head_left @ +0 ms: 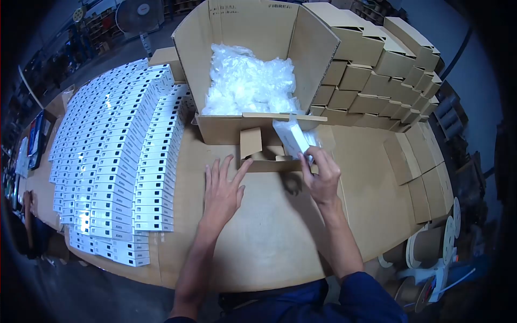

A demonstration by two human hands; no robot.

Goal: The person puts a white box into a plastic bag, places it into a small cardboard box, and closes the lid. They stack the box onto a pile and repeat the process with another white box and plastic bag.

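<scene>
My right hand (323, 175) pinches the lower end of a slim white box (291, 137) with clear plastic around it. The white box is tilted over the right side of a small open cardboard box (269, 166). One flap of that cardboard box stands up at its left. My left hand (222, 188) holds nothing, its fingers spread, with the index fingertip right at the box's front left corner. Behind the small box stands a large open carton (226, 129) heaped with crumpled clear plastic packaging (250, 81).
Stacked rows of slim white boxes (113, 161) cover the table's left side. Folded brown cardboard boxes (371, 81) are piled at the back right, with more brown boxes (425, 172) along the right edge. Reels (428, 245) sit beyond the table at lower right.
</scene>
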